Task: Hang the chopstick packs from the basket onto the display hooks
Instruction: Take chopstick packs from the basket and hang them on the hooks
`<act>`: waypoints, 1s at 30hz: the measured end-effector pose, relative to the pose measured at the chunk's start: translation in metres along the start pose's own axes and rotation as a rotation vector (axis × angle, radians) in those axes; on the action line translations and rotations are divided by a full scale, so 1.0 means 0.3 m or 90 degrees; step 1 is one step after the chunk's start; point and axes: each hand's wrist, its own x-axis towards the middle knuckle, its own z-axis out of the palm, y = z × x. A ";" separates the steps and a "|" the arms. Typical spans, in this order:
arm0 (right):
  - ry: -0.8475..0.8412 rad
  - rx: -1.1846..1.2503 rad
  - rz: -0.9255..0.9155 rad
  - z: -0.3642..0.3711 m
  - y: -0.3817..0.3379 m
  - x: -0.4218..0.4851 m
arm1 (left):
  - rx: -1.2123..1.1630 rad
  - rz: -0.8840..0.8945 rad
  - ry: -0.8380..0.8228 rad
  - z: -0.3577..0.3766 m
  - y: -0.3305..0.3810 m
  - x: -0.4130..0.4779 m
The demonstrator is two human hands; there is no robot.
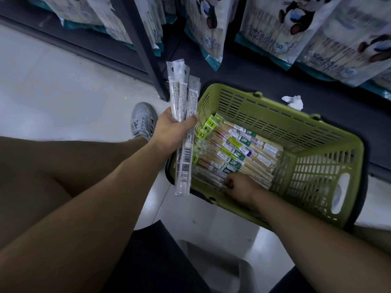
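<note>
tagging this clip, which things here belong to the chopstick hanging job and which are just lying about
Job:
green basket
chopstick packs inside it
held packs in the left hand
right hand gripping packs in the basket

Lying about:
crumpled tissue
panda bags on the shelf
grey shoe

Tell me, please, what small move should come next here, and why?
Probably lift one pack out with the right hand: its fingers curl at the near ends of the stacked packs lying in the green basket, while the left hand grips a fan of clear packs that could take another.
</note>
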 end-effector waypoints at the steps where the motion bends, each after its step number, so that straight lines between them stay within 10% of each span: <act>1: -0.002 -0.001 0.002 -0.002 0.000 0.003 | -0.001 -0.001 0.002 0.000 0.002 0.000; 7: 0.122 0.012 -0.022 -0.001 0.008 -0.002 | 0.000 -0.003 0.010 0.002 -0.001 0.001; 30: -0.183 -0.030 0.039 -0.085 -0.027 -0.023 | -0.024 -0.026 0.027 0.002 0.012 -0.023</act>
